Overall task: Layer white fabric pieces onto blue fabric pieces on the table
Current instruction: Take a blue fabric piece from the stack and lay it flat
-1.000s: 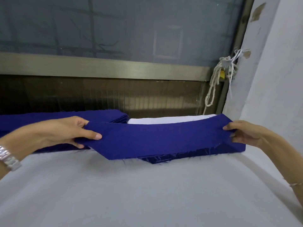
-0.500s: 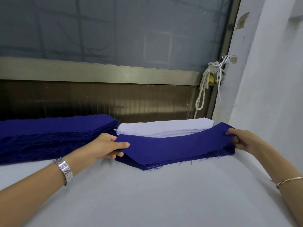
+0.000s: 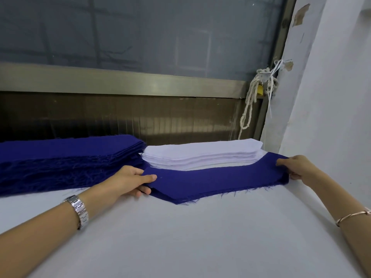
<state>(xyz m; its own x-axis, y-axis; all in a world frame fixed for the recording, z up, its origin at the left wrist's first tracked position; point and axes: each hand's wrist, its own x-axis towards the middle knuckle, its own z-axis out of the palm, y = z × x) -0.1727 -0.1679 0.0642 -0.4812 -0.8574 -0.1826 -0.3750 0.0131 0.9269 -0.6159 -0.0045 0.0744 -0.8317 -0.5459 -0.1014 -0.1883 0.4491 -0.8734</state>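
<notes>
A long curved blue fabric piece (image 3: 216,180) lies across a thin pile of matching blue pieces on the white table (image 3: 190,237). My left hand (image 3: 130,180) pinches its left end, thumb on top. My right hand (image 3: 295,167) grips its right end near the wall. Just behind it sits a stack of white fabric pieces (image 3: 202,155). A thick stack of blue fabric pieces (image 3: 66,159) with frayed edges lies at the far left.
A window with a metal sill (image 3: 120,81) runs along the table's far side. A white rope (image 3: 251,105) hangs at the corner. A white wall (image 3: 325,97) bounds the table on the right.
Both hands have lowered the blue piece from the air toward the table in front of the white stack. The white stack now shows fully behind it.
</notes>
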